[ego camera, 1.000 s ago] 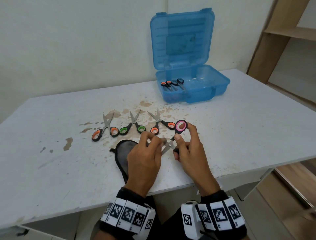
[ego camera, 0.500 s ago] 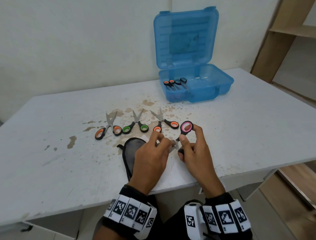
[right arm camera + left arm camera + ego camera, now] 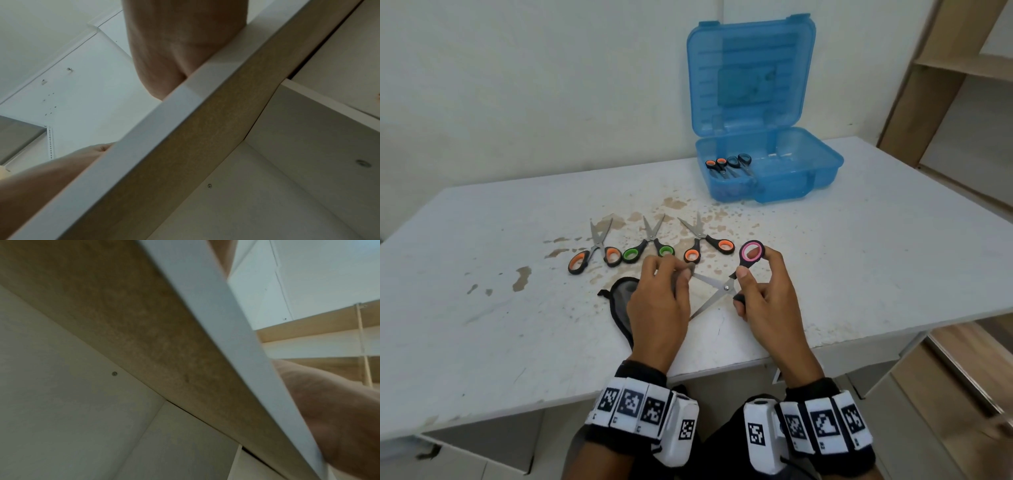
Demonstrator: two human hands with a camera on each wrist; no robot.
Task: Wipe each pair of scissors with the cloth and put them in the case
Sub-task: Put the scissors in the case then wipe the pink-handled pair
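In the head view my right hand (image 3: 758, 291) grips the handles of the pink-ringed scissors (image 3: 726, 282), whose blades are spread wide open. My left hand (image 3: 664, 291) pinches the grey cloth (image 3: 619, 301) around the tip of the upper blade; most of the cloth trails under that hand on the table. Three more pairs lie in a row behind: orange scissors (image 3: 594, 253), green scissors (image 3: 649, 245) and another orange pair (image 3: 703, 241). The open blue case (image 3: 804, 178) stands at the back with two pairs inside. Both wrist views show only the table's edge from below.
The white table (image 3: 482, 325) has brown stains around the scissors row. Its front edge runs just under my wrists. A wooden shelf unit (image 3: 941, 85) stands at the right behind the table corner.
The scissor blades have opened wider, and my left hand with the cloth has slid out along the upper blade to its tip, away from the right hand.
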